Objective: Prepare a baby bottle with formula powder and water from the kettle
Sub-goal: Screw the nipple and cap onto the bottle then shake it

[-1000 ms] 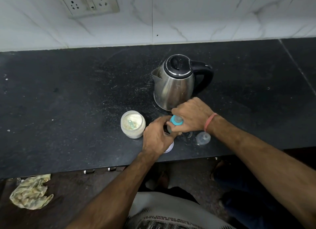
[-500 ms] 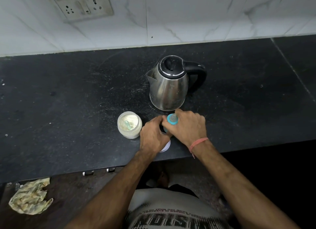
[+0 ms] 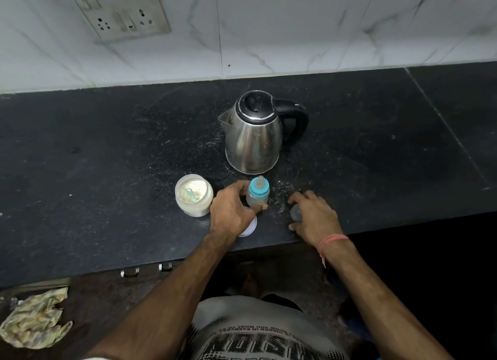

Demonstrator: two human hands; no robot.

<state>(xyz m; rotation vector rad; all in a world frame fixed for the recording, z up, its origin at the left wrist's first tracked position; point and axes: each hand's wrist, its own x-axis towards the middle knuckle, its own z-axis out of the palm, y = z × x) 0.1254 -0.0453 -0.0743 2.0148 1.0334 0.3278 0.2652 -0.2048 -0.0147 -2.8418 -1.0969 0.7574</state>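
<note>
The left hand (image 3: 231, 211) is gripping the one baby bottle (image 3: 257, 193), standing upright with its blue collar and teat on, near the counter's (image 3: 107, 157) front edge, just in front of the single kettle (image 3: 255, 133). The right hand (image 3: 313, 215) is curling loosely over a clear cap (image 3: 295, 213); whether it is grasping it, I cannot tell. One open formula jar (image 3: 193, 195) is sitting left of the bottle. One white lid (image 3: 248, 226) is lying partly under the left hand.
</note>
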